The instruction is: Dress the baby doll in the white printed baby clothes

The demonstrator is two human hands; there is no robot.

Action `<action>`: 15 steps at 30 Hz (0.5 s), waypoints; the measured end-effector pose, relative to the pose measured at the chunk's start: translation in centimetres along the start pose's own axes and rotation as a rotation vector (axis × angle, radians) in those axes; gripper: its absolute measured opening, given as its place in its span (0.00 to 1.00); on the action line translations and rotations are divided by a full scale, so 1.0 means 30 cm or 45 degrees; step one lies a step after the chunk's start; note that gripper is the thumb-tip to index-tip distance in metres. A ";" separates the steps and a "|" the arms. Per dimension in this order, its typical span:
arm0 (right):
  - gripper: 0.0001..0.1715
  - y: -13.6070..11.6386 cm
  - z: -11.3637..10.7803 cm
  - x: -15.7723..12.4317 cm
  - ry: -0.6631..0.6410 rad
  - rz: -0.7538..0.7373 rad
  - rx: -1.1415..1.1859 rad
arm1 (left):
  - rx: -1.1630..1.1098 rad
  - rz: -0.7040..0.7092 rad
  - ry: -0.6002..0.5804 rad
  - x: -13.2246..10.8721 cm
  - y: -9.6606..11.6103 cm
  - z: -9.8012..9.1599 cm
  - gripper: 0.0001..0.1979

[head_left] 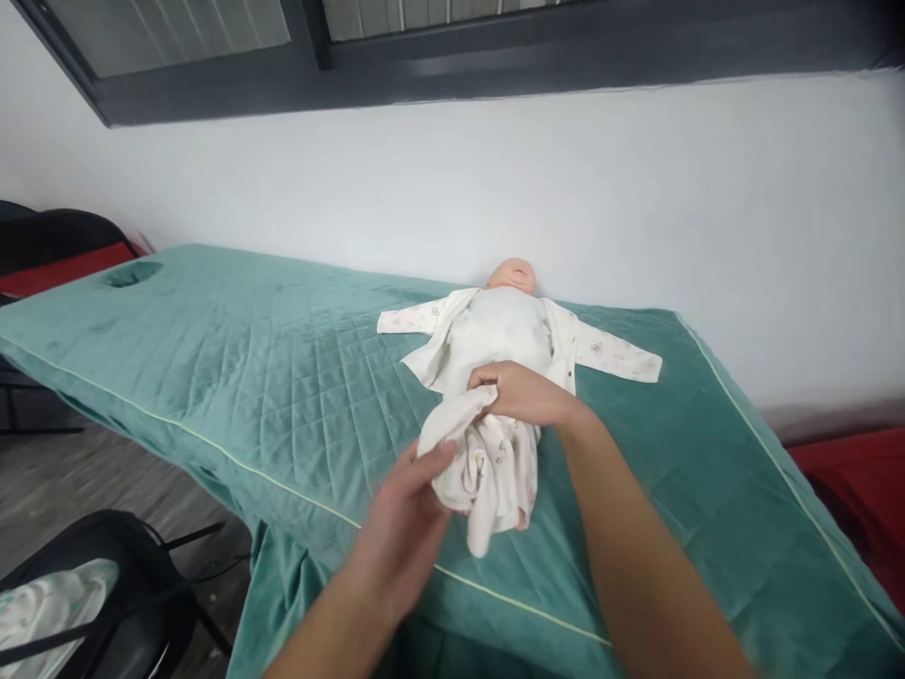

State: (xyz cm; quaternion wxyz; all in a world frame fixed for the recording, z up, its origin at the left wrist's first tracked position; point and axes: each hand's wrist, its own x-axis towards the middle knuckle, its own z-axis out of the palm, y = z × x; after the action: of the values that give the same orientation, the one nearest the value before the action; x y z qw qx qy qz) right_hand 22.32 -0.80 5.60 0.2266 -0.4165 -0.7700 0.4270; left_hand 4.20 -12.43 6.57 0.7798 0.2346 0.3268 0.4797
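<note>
A baby doll (pixel 513 275) lies on its back, head toward the wall, on a green quilted bed cover. It wears a white printed baby jacket (pixel 615 358) with both sleeves spread and the front open over a plain white layer (pixel 495 325). White printed baby pants (pixel 519 462) are bunched around its legs, and a bit of a foot shows at the lower edge. My left hand (pixel 414 519) grips the pants' edge on the left between thumb and fingers. Higher up, my right hand (pixel 519 391) is closed on the same edge, its fingertips partly hidden by the cloth.
The green bed (pixel 283 377) has a face hole (pixel 133 273) at its far left end. White printed cloth (pixel 57 604) rests on a black chair (pixel 141 575) at lower left. Behind the bed is a white wall (pixel 671 189) below a dark window frame (pixel 452 71). Something red (pixel 863 490) is at right.
</note>
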 end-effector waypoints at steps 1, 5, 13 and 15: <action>0.06 0.001 0.004 0.002 -0.023 -0.014 -0.014 | -0.050 0.010 0.038 -0.028 -0.016 0.005 0.21; 0.08 -0.001 0.014 0.005 -0.071 0.009 -0.075 | -0.268 -0.007 0.197 -0.108 -0.093 -0.001 0.24; 0.09 -0.021 0.020 0.004 -0.119 0.109 -0.139 | -0.263 -0.025 0.292 -0.129 -0.204 -0.111 0.15; 0.09 -0.026 0.023 0.007 -0.115 0.126 -0.179 | -0.103 -0.011 0.323 -0.121 -0.190 -0.152 0.13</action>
State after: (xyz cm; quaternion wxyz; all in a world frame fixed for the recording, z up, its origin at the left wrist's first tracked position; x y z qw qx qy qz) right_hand 21.37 -1.18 5.88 0.1404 -0.4491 -0.7860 0.4010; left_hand 3.05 -17.92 0.65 0.7431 0.1391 0.4041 0.5150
